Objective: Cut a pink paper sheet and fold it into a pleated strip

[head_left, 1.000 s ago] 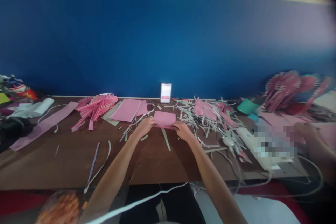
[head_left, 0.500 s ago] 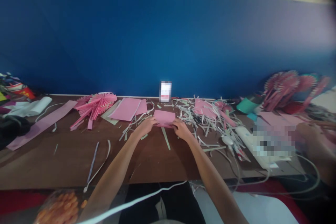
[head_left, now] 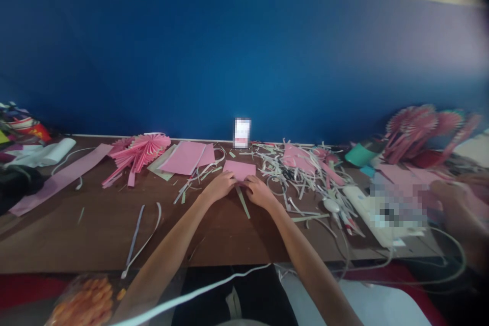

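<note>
A small pink paper sheet [head_left: 239, 168] lies in front of me at the middle of the table. My left hand [head_left: 222, 186] has its fingers closed at the sheet's near left edge. At the near right edge my right hand [head_left: 259, 191] grips the same paper, its fingers bent and close to the left ones. A pale green paper strip [head_left: 243, 204] sticks out below the sheet, between both hands. Larger pink sheets [head_left: 185, 157] are stacked just to the left, and a pleated pink paper fan [head_left: 147, 153] sits beyond them.
White and green paper scraps [head_left: 298, 178] are heaped right of my hands, with a white cable [head_left: 331, 206] nearby. A white power strip [head_left: 364, 214] and another person's hand [head_left: 451, 198] are at the far right. A lit phone [head_left: 242, 132] leans against the blue partition [head_left: 229, 51].
Both hands have moved closer together along the near edge of the pink sheet. More of the sheet's flat upper face shows now.
</note>
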`<action>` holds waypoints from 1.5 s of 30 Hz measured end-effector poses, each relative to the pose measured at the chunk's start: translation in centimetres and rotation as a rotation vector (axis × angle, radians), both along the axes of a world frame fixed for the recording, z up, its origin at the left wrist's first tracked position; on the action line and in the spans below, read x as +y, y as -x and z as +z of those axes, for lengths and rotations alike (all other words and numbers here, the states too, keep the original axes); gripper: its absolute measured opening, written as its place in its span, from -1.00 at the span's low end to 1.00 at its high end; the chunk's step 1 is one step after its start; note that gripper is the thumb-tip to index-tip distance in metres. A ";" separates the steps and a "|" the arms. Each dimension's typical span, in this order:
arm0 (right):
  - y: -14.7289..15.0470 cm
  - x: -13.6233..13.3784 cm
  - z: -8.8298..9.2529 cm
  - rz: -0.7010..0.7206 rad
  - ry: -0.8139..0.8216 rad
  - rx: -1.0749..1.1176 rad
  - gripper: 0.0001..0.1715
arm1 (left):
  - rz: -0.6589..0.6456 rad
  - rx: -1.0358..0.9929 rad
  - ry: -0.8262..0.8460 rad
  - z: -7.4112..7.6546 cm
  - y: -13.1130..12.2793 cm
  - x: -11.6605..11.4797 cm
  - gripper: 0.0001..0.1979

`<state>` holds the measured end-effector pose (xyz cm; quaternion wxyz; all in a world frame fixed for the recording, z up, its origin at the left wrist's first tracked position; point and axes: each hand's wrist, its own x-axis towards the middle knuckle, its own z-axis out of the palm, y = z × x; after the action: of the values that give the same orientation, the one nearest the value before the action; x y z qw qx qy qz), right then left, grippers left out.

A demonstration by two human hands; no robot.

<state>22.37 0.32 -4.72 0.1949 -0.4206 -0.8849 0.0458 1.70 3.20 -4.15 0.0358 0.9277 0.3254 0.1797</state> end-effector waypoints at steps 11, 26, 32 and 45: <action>0.3 0.0 0.2 -0.068 -0.064 -0.175 -0.62 | 0.017 0.067 -0.036 -0.1 0.2 -0.3 -0.75; 1.2 -0.4 0.0 -0.108 -0.141 -0.166 -0.86 | 0.051 0.038 -0.033 -0.8 -0.9 -0.6 -0.82; 0.5 0.2 0.0 -0.105 -0.137 -0.131 -0.85 | 0.045 0.026 -0.046 0.1 -0.6 -0.7 -0.81; -2.0 1.0 -0.1 0.007 -0.083 -0.056 -0.56 | 0.025 -0.081 0.106 -0.1 2.4 0.6 -0.54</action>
<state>24.35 1.34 -4.78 0.1870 -0.4101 -0.8927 -0.0020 -0.71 3.78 -4.24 0.0958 0.9123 0.3444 0.1999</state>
